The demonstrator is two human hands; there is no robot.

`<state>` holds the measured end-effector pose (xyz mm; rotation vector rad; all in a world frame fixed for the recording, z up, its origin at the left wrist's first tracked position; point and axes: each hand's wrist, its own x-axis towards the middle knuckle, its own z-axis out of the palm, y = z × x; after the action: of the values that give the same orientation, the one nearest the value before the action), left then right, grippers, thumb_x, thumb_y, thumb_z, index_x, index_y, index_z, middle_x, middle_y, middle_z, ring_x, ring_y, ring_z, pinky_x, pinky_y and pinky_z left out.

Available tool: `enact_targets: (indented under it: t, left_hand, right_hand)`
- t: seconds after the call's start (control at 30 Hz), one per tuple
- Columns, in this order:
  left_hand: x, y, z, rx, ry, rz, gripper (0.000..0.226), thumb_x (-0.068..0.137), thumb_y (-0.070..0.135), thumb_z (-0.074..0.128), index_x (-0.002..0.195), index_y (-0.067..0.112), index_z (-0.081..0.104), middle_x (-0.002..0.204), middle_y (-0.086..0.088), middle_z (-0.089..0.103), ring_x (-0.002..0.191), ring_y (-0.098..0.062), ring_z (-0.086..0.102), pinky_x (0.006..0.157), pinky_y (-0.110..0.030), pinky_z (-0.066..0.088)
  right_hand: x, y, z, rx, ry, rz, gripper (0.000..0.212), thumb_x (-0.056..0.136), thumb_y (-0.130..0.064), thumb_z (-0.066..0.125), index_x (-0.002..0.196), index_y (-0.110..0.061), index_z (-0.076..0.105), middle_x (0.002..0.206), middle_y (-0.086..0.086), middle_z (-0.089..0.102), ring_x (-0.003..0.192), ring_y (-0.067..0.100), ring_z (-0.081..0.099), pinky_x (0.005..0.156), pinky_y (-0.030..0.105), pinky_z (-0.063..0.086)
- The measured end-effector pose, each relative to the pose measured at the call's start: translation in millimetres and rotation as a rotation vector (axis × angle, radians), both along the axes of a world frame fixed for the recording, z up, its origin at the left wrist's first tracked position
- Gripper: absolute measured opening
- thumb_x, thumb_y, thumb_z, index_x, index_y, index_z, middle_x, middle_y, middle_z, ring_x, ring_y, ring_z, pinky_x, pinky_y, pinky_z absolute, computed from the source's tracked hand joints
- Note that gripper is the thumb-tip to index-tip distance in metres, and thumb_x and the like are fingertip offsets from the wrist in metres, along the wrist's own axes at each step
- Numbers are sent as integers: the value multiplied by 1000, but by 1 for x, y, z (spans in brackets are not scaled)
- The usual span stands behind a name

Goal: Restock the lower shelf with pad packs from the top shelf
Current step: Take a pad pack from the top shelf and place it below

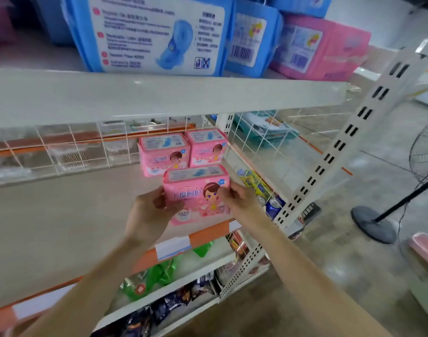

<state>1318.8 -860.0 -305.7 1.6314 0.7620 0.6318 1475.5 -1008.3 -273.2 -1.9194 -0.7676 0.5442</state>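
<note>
Both hands are on one pack here. The small pink plastic pad pack with a cartoon face on its front [196, 193] is upright at the front of the beige lower shelf [62, 227], just above the orange price strip [208, 235] along the shelf's edge. I cannot tell whether its bottom is touching the shelf.

The left hand [149, 210] grips the pack's left end, with the thumb lying across the front. The right hand [239, 200] pinches the right end, fingertips curled onto the face of the pack.

Right behind it, two matching pink pad packs stand side by side, the left one [164, 154] and the right one [206, 147], touching each other and backed against the white wire grid [74, 152]. The held pack is in front of the gap between them, very close.

Up above, the white top shelf [159, 96] carries a large blue pad pack with a white label [154, 32], a smaller blue pack [251, 40] just beside it, and a large pink pack [322, 49] to the right of that.

Below the lower shelf there are green packets [159, 271], and dark snack packets [171, 302] sit one level further down. At the shelf's right end a white slotted upright [341, 147] runs diagonally, with blue drink cans [273, 205] near its foot. Out on the grey floor stands the round base of a black fan [373, 222].
</note>
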Motion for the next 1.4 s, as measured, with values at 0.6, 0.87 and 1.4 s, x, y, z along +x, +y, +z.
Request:
enact_targets:
  t: [0.6,0.87,1.4]
  left_hand:
    - [93,-15,-4,109,92,132,23,80,15,80,101,20,72,90,11,73,82,-10,69,64,-19,49]
    - [139,-15,-24,167,119,199,32,83,18,79,114,17,72,102,7,75,87,-7,67,83,-23,52]
    - [182,18,-42,297,262,309,30,80,34,81,106,21,76,89,4,77,79,-19,69,77,-39,58]
  right_hand:
    - [104,16,-22,18,-102,3,32,90,-8,69,121,-17,70,98,-11,74,83,-5,69,74,17,58]
    - [152,33,-64,92,-68,-4,38,86,-8,72,119,-25,69,103,-13,75,100,8,70,94,39,56]
    - [179,68,-87,239,-63,-56,33,92,-11,65,123,-22,66,98,-12,74,89,-5,68,80,24,58]
